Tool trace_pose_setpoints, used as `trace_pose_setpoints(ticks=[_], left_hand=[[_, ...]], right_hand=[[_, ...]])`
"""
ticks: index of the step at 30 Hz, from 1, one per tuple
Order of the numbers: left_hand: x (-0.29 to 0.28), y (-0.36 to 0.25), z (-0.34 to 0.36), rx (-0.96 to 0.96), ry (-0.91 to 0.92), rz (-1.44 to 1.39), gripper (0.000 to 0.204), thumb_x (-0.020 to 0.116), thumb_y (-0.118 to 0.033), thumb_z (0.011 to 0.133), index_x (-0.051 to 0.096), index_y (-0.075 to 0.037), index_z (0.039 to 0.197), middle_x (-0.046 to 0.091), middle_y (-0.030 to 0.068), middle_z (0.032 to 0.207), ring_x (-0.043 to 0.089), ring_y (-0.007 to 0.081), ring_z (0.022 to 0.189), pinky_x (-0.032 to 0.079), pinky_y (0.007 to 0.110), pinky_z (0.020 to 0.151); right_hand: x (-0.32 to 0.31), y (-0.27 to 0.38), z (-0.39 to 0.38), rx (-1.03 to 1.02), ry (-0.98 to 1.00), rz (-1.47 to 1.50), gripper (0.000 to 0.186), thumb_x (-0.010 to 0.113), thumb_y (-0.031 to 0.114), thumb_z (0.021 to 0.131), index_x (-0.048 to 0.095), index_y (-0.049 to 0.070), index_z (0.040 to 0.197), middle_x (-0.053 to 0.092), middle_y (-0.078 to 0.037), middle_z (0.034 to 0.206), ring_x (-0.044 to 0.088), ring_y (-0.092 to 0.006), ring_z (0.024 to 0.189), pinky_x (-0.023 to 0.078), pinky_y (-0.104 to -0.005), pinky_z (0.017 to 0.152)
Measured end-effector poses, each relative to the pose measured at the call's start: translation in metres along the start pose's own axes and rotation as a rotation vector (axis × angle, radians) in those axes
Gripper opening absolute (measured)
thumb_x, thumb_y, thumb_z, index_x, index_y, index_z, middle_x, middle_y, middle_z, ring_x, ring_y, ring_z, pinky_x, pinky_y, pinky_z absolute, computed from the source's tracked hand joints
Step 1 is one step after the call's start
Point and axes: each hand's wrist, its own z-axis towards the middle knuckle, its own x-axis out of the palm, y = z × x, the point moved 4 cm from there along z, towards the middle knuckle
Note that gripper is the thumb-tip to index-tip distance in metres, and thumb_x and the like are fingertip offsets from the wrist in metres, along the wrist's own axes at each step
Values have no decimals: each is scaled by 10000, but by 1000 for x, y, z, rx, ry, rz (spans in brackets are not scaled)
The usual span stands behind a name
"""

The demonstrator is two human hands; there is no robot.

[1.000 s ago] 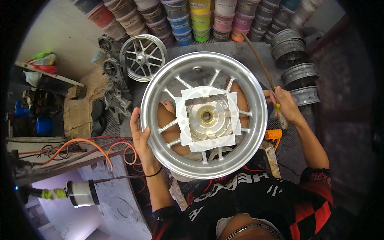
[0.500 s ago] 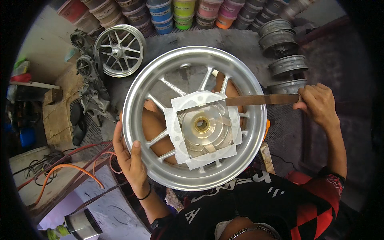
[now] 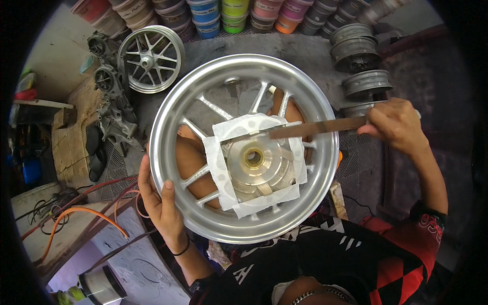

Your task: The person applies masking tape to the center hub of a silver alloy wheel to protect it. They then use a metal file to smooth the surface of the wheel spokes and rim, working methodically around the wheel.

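Note:
A silver motorcycle wheel rim (image 3: 162, 109) lies face up in front of me, tilted slightly and resting over my legs. Strips of whitish masking tape (image 3: 216, 170) form a rough square around its central hub (image 3: 241, 175), which has a brass-coloured ring in its bore. My left hand (image 3: 165, 206) grips the rim's left edge, thumb on top and fingers around the outside. In my right hand (image 3: 394, 124) is a long flat brown file (image 3: 320, 127), held by its far right end. Its blurred tip reaches over the tape's upper right corner at the hub's edge.
A smaller spoked wheel (image 3: 147, 61) and grey metal engine castings (image 3: 109, 109) stand at the back left. Stacked rims (image 3: 356, 48) are at the back right. Labelled paint tubs (image 3: 206, 20) line the far side. Red and orange hoses (image 3: 86, 208) run along the left.
The file has moved left and slightly down, its tip now farther over the hub. My right hand has shifted the same way. My left hand still holds the rim.

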Motion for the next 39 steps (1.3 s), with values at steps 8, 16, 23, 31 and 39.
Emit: trace_pose_setpoints(ticks=[8,16,23,31,39], left_hand=[[-4,3,-6,-12,-35,11,594,588,-73,987,358,21,1526,479,180,1499,491,245,1353,356,378,1148],[-6,7,-5,-34,-42,-7,601,604,-89,986,363,14,1527,499,169,1472,510,234,1326,374,366,1131],[0,6,-3,-40,-42,-20,602,597,-79,985,358,17,1528,502,173,1466,513,232,1322,377,364,1128],[1,5,-2,-16,-59,-18,611,606,-93,978,356,38,1520,487,190,1475,518,243,1318,378,366,1126],[0,5,-4,-24,-74,9,608,602,-94,982,351,38,1520,490,200,1473,523,244,1315,382,368,1124]], right_hand=[[-11,-1,3,1,-58,-73,403,682,465,864,534,101,777,557,-43,652,621,-253,586,473,-379,538],[5,6,0,92,68,66,405,698,474,857,549,105,782,563,-36,637,630,-248,578,471,-390,534],[24,34,-7,125,71,196,412,675,472,881,557,88,791,551,-46,622,628,-259,578,475,-397,537],[17,36,-28,227,144,236,412,701,465,875,568,84,794,606,-60,644,632,-272,552,472,-396,521],[9,28,-23,258,95,179,395,697,446,885,568,84,792,587,-72,623,630,-284,543,473,-405,510]])
